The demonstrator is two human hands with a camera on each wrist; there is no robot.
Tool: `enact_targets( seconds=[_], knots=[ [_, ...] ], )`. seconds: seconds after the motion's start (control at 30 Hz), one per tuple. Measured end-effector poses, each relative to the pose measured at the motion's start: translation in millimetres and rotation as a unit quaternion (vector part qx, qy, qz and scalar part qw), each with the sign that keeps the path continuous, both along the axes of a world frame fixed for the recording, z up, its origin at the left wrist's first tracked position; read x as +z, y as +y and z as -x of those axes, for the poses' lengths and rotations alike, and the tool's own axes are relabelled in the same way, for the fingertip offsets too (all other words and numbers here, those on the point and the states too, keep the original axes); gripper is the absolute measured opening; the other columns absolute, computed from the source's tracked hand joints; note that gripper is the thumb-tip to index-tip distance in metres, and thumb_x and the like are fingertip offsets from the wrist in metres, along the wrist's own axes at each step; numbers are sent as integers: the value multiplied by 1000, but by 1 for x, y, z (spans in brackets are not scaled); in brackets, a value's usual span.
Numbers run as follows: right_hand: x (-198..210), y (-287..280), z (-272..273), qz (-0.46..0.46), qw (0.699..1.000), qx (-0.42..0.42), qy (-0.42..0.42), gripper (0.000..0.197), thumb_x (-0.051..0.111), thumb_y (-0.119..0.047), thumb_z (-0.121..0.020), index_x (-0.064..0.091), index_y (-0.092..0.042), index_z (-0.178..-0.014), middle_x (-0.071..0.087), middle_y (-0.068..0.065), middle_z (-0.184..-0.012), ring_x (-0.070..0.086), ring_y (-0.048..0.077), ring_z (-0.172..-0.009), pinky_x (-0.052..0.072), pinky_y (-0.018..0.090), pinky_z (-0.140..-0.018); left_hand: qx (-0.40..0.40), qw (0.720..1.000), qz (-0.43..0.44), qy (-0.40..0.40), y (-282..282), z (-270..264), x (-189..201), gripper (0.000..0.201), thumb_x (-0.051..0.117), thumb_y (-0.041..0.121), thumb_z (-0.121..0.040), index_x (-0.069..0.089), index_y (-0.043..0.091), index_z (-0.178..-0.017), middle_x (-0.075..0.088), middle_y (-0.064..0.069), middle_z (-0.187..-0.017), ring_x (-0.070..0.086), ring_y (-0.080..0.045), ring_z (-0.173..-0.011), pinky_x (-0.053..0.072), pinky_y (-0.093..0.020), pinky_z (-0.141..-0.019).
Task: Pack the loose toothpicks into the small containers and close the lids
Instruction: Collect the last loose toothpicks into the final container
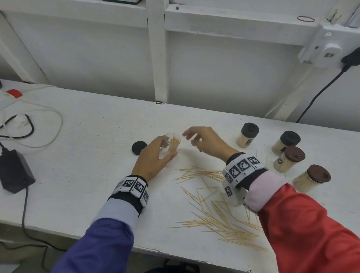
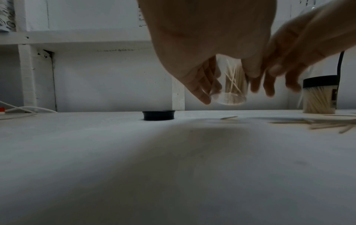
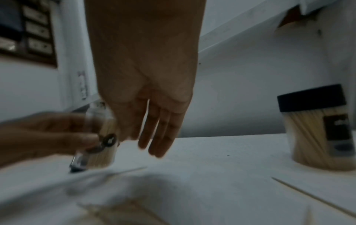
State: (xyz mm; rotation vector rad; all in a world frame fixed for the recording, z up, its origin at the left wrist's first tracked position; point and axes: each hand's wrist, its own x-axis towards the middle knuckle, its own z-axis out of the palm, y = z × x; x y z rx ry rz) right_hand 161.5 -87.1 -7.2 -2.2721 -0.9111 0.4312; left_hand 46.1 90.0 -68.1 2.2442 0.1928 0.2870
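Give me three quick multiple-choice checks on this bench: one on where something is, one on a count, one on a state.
1. Where is the loose black lid?
A. On the table, to the left of the left hand
B. On the open jar
C. In the right hand

2. How many jars stand capped on the right?
A. Two
B. Four
C. Six

3. The right hand is:
A. Gripping a lid
B. Open, holding nothing
C. Flat on the table

Answers: 1 A, it lies beside the held open jar; 2 B, two black-capped, two brown-capped; 3 B, fingers straight, nothing in them.
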Motion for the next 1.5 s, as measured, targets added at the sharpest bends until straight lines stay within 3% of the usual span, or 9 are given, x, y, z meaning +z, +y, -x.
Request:
enact_targets(
  seconds=[0.1,0.17,0.33,0.77,0.9,1.07,1.2,1.37,1.5],
  knots=[
    [-14,-6,17,204,969,141,-4,49,74,-26,-82,58,-17,-128,55,-1,-126,51,15,-110,46,34,-97,-17,1000,-14,17,0,-1,-3,49,69,43,-86,51,19,-124,61,6,-113,57,-10,-104,46,-28,-89],
    [-24,-7,30,267,945,185,-37,58,80,-37,-73,60,-17,-123,49,-2,-126,45,16,-114,44,36,-95,-14,999,-19,27,1,-1,-4,51,69,44,-85,51,19,-125,61,7,-114,57,-10,-105,48,-31,-91],
    [-35,-10,40,232,946,191,-120,11,69,-13,-81,73,-11,-91,62,3,-100,59,23,-92,45,31,-74,-18,999,-24,40,2,-3,-7,52,70,46,-84,52,20,-126,61,7,-116,57,-10,-108,48,-39,-97],
    [-33,-12,45,290,906,207,-228,7,50,-18,-89,54,-13,-87,55,2,-90,47,20,-73,29,30,-59,-17,998,-19,55,3,-3,-9,49,71,47,-83,53,24,-123,62,10,-113,58,-10,-107,48,-41,-96],
    [-30,-18,37,249,935,185,-172,7,53,-19,-91,59,-17,-88,62,-2,-93,49,16,-76,34,28,-63,-17,998,-24,59,3,-3,-9,49,71,46,-83,53,24,-123,62,10,-112,58,-10,-106,48,-39,-95],
    [0,-25,16,136,982,118,-59,9,62,-20,-90,66,-23,-83,66,-15,-71,62,-1,-67,42,24,-63,-17,997,-35,68,2,-2,-6,51,71,46,-83,52,24,-125,60,11,-111,58,-10,-105,49,-36,-93],
    [23,-20,6,109,985,72,-109,7,62,-22,-92,67,-20,-89,70,-11,-80,63,6,-68,44,28,-65,-19,997,-34,74,2,-3,-7,51,72,49,-81,53,26,-122,60,12,-111,58,-9,-104,49,-36,-92],
    [27,6,11,213,931,112,-274,14,54,-17,-93,68,-20,-93,67,-2,-94,61,21,-82,33,28,-64,-31,996,-41,69,-3,-3,-3,47,69,52,-82,55,28,-120,61,14,-109,58,-8,-103,49,-32,-88],
    [30,27,12,156,945,154,-244,17,58,-14,-91,72,-18,-100,69,-2,-99,59,18,-89,40,28,-68,-4,997,-37,71,-3,-3,-2,44,60,65,-83,55,34,-113,61,17,-104,58,-2,-100,51,-34,-86]
  ],
)
